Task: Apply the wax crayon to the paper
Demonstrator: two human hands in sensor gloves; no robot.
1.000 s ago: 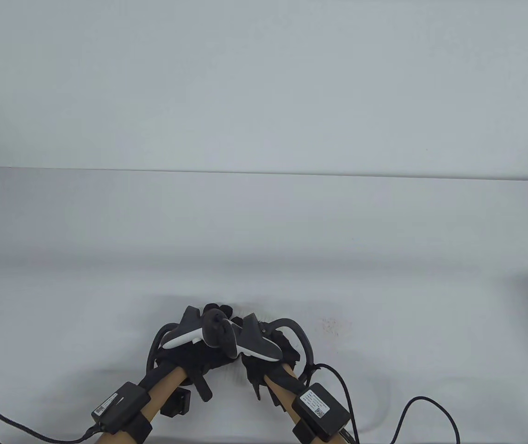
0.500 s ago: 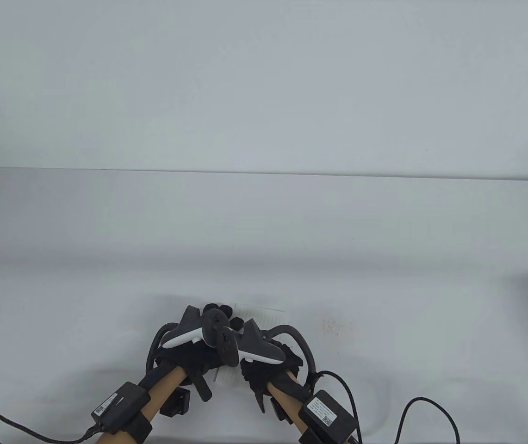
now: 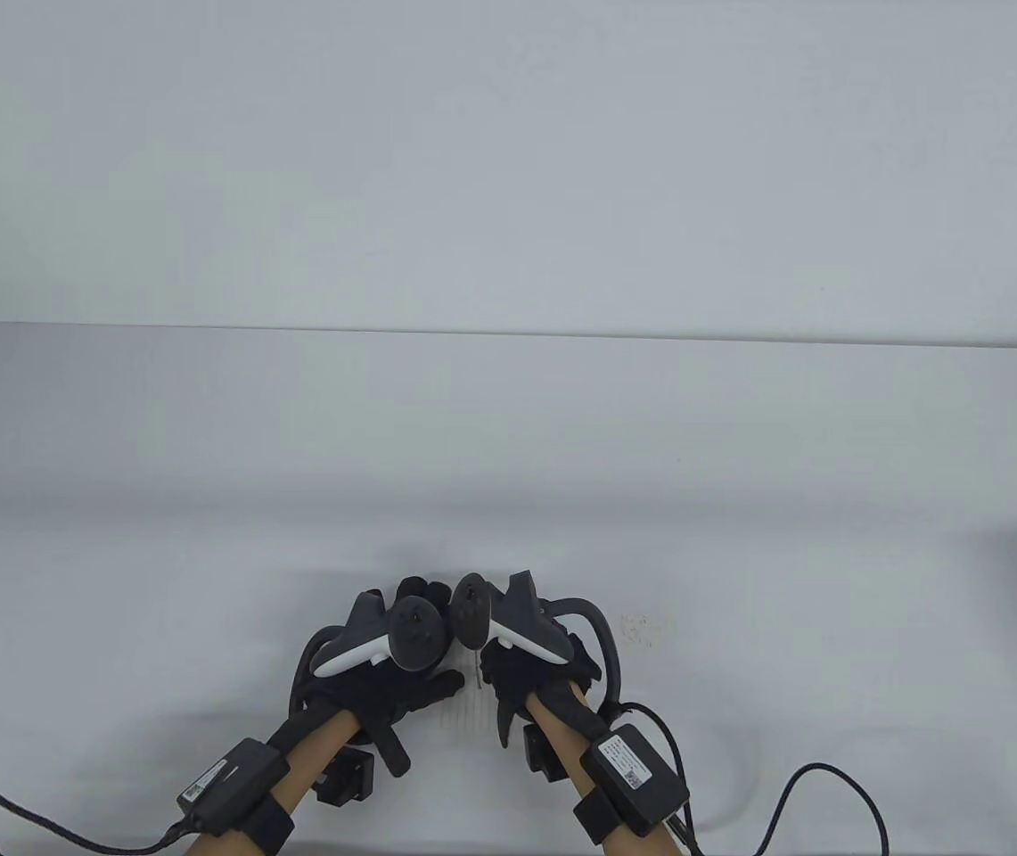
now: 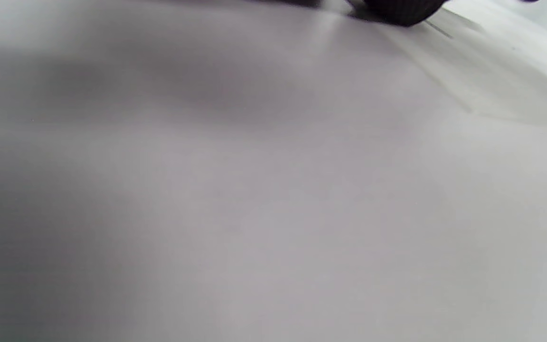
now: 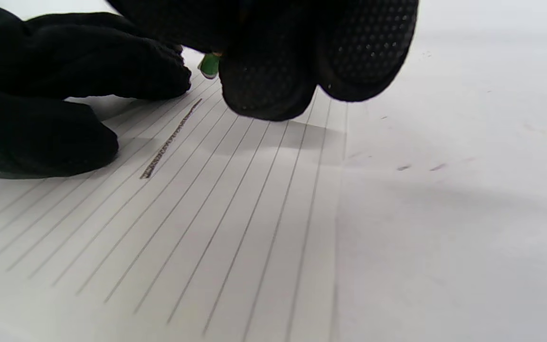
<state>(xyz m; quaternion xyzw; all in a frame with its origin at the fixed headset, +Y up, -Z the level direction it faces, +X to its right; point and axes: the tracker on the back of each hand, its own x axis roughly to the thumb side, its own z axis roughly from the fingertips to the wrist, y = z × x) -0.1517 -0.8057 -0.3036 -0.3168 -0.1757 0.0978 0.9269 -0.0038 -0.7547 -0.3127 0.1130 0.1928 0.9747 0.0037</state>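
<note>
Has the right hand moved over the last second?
Yes. In the table view the right hand has shifted up toward the table's far edge and slightly right, opening a gap from the left hand.

A recording setup, lab-like: a bare white table (image 3: 740, 464) against a plain pale wall (image 3: 508, 160), black cables (image 3: 829, 785) trailing at the bottom edge.
</note>
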